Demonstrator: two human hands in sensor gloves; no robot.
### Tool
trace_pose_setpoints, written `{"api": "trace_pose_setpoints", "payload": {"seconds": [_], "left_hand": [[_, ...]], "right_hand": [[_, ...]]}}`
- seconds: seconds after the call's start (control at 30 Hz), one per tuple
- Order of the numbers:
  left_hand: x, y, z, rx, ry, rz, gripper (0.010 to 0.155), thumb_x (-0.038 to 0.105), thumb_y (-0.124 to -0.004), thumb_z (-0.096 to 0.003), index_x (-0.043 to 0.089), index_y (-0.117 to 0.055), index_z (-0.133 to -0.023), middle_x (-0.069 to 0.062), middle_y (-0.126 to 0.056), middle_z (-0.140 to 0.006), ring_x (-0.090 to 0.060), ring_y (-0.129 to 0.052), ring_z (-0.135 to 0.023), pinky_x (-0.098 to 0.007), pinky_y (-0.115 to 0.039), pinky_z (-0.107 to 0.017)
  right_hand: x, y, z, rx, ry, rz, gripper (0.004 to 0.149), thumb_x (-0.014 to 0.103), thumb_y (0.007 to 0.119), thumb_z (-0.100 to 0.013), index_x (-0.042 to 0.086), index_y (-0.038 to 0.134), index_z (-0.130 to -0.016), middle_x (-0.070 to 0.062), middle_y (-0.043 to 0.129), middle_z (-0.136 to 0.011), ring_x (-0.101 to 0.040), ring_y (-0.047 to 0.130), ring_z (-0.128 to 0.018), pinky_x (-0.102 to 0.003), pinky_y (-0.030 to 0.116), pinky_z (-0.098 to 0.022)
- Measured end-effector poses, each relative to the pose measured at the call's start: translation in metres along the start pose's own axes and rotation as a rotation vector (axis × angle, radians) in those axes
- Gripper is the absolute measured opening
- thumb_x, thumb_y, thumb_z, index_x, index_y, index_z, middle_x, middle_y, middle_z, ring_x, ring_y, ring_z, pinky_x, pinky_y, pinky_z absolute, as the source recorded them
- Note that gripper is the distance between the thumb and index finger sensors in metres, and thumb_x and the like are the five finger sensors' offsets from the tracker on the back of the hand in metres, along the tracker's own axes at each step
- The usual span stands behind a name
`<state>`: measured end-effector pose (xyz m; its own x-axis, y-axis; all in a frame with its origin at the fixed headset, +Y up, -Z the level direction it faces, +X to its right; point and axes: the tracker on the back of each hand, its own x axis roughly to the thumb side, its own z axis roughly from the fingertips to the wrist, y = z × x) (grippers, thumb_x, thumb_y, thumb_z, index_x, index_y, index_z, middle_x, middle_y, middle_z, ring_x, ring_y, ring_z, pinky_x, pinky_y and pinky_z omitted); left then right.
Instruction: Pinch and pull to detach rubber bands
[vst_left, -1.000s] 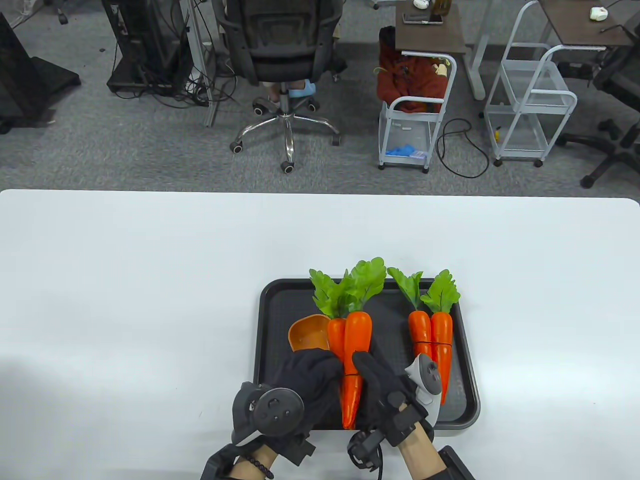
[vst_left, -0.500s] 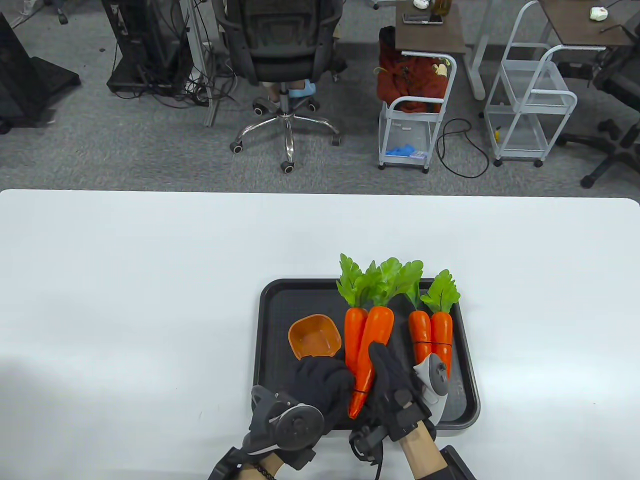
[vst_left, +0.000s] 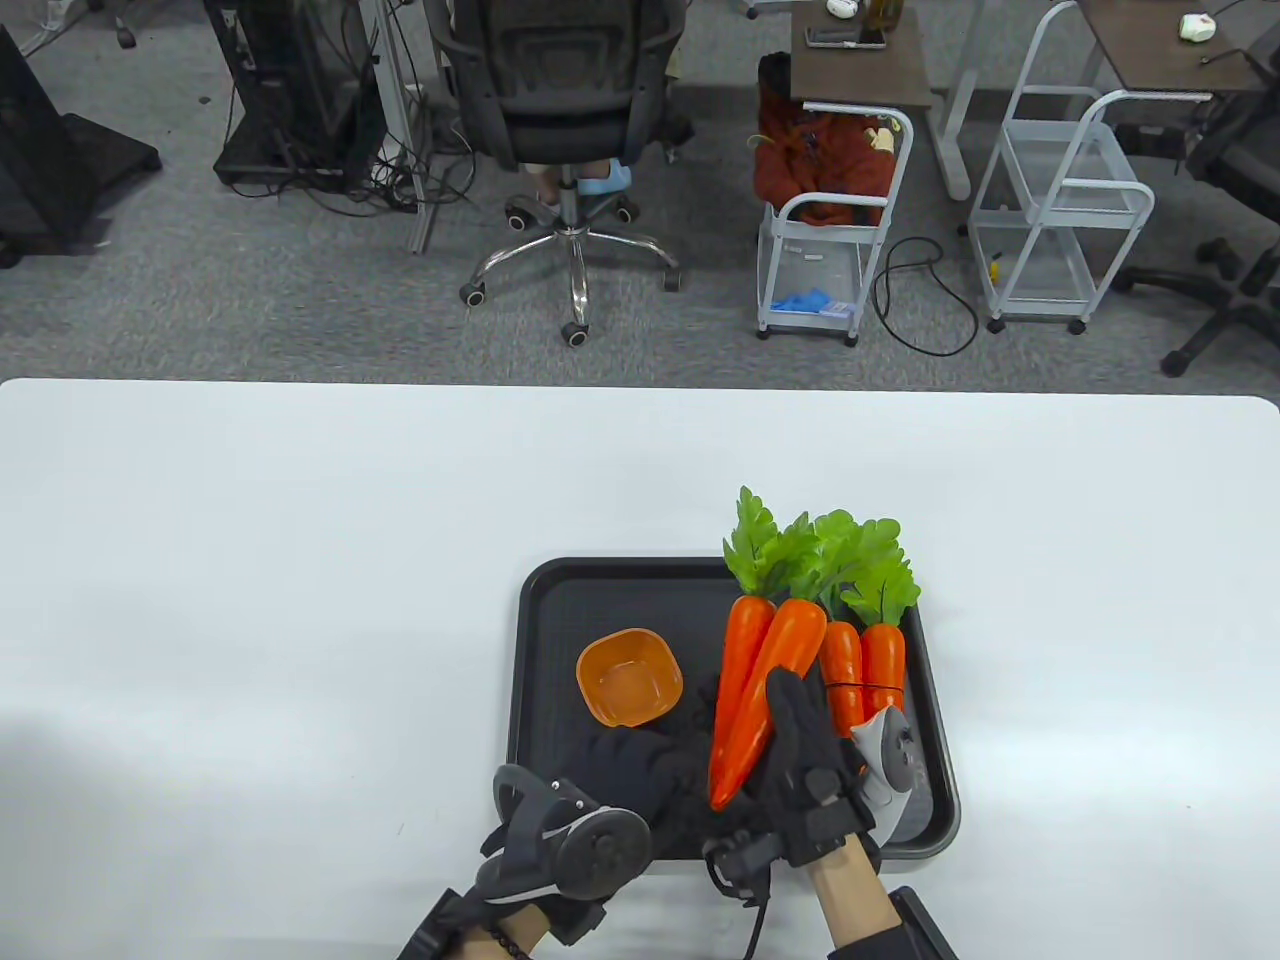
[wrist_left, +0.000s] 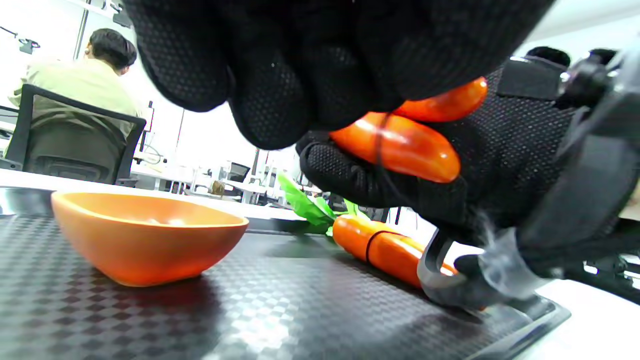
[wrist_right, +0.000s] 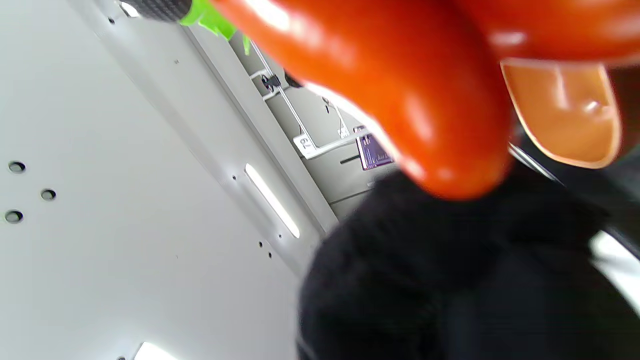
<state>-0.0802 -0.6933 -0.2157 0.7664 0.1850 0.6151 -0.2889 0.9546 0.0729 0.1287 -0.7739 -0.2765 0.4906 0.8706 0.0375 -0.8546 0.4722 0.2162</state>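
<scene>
Held pair: two toy carrots (vst_left: 757, 685) bound together, lifted over the black tray (vst_left: 545, 640), tips pointing to the tray's near edge, leaves over its far right corner.
Rubber band: a thin dark band (wrist_left: 378, 145) rings the held pair near the tips; it shows plainly only in the left wrist view.
Right hand (vst_left: 805, 770): grip wrapped around the lower part of the held pair, carrying it above the tray's near right part.
Left hand (vst_left: 630, 775): fingers curled together right at the carrot tips by the band. I cannot tell whether this grip has the band pinched or only rests beside it.
Second pair: two more carrots (vst_left: 862, 668) lie on the tray's right side, ringed by their own dark band (wrist_left: 371, 246), which is not yet off.
Bowl: an orange bowl (vst_left: 629, 676) sits on the tray's left half, just beyond the left hand.
Risk, slip: the carrots look glossy and taper, so a hard pull may drag the pair out of the right hand.
Risk, snap: a stretched band may fly off the tips and off the tray onto the white surface (vst_left: 250, 560).
Risk, knock: the held pair's leaves overlap the second pair's, and the bowl is close to the pulling hand; either could be bumped.
In the way: the left glove hides the band from the table view.
</scene>
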Motion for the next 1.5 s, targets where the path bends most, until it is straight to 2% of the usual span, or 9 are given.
{"api": "trace_pose_setpoints", "payload": {"seconds": [0.23,0.5,0.7,0.9,1.23,1.5], "left_hand": [[-0.021,0.015,-0.015,-0.043,0.06,-0.042,0.039,0.043,-0.075,-0.0474,0.033,-0.084,-0.084,0.003,-0.105,-0.076,-0.019,-0.106,-0.063,-0.047,-0.089,-0.055],[-0.043,0.018,-0.052,-0.074,0.14,-0.16,0.039,0.044,-0.077,-0.0465,0.03,-0.086,-0.082,0.007,-0.108,-0.063,-0.014,-0.109,-0.049,-0.041,-0.093,-0.045],[-0.057,0.008,-0.081,-0.132,0.178,-0.246,0.039,0.043,-0.078,-0.0464,0.029,-0.087,-0.082,0.006,-0.109,-0.061,-0.013,-0.109,-0.047,-0.041,-0.093,-0.044],[-0.064,-0.011,-0.1,-0.19,0.188,-0.357,0.039,0.043,-0.08,-0.0457,0.029,-0.089,-0.08,0.007,-0.11,-0.059,-0.013,-0.109,-0.045,-0.041,-0.093,-0.043],[-0.071,-0.038,-0.114,-0.277,0.179,-0.462,0.036,0.044,-0.084,-0.0441,0.031,-0.093,-0.077,0.007,-0.112,-0.055,-0.013,-0.11,-0.043,-0.041,-0.094,-0.042],[-0.069,-0.048,-0.116,-0.296,0.163,-0.508,0.035,0.044,-0.086,-0.043,0.033,-0.095,-0.075,0.008,-0.113,-0.053,-0.014,-0.11,-0.041,-0.04,-0.094,-0.042]], "right_hand": [[0.003,-0.006,0.0,-0.024,-0.004,0.013,0.087,0.059,0.061,-0.059,0.019,-0.001,-0.105,-0.034,0.017,-0.106,-0.057,0.057,-0.09,-0.063,0.061,-0.063],[0.007,-0.003,0.001,0.001,0.001,0.088,0.087,0.059,0.063,-0.058,0.018,0.002,-0.106,-0.035,0.022,-0.105,-0.057,0.061,-0.087,-0.058,0.066,-0.061],[0.009,-0.004,0.002,-0.002,0.0,0.094,0.088,0.059,0.063,-0.058,0.018,0.003,-0.106,-0.035,0.023,-0.105,-0.057,0.061,-0.086,-0.058,0.067,-0.06],[0.008,-0.006,0.002,-0.004,0.005,0.109,0.086,0.059,0.064,-0.058,0.018,0.005,-0.106,-0.035,0.023,-0.105,-0.057,0.062,-0.086,-0.058,0.067,-0.06],[0.008,-0.007,0.002,-0.006,0.012,0.114,0.087,0.059,0.064,-0.057,0.018,0.006,-0.106,-0.035,0.024,-0.105,-0.057,0.062,-0.086,-0.058,0.068,-0.06],[0.008,-0.007,0.002,-0.005,0.014,0.115,0.087,0.059,0.064,-0.057,0.018,0.006,-0.107,-0.035,0.024,-0.105,-0.058,0.062,-0.086,-0.058,0.068,-0.06]]}}
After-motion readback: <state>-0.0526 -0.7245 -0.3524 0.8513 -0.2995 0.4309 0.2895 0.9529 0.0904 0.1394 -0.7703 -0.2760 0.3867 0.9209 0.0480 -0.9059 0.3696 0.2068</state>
